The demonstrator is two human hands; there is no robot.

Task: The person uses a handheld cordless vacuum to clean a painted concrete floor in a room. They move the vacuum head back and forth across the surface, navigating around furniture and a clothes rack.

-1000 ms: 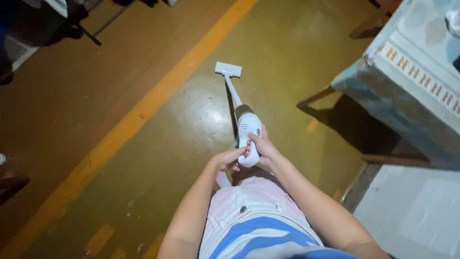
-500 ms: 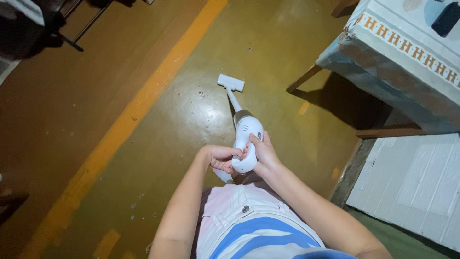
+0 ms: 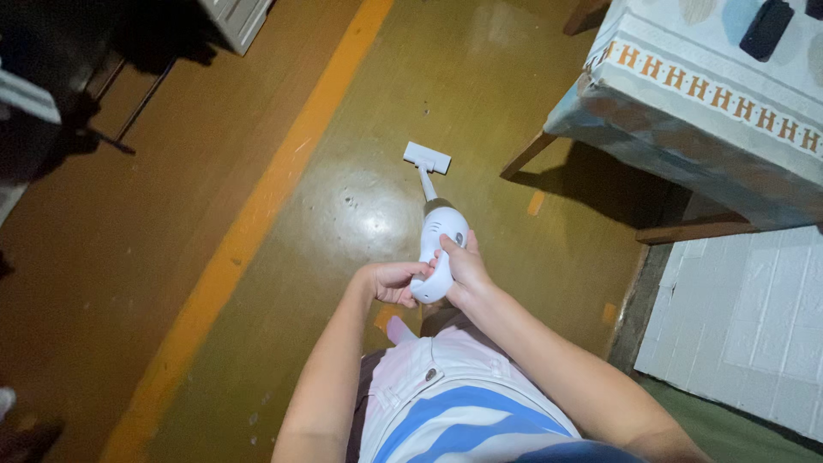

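Underfoot, the glossy olive-brown painted floor [image 3: 514,283] carries a broad orange stripe [image 3: 257,223] left of the slim white plastic stick vacuum [image 3: 441,236]. Right of the vacuum stands a surface draped in a pale patterned cloth [image 3: 703,103] on wooden legs [image 3: 525,154]. Both hands grip the vacuum's handle: the right hand [image 3: 467,273] wraps it, thumb on top, while the left hand [image 3: 396,281] has its fingers clenched at the rear end. Its flat white floor head [image 3: 427,158] rests on the floor and could knock the nearby leg if swung right.
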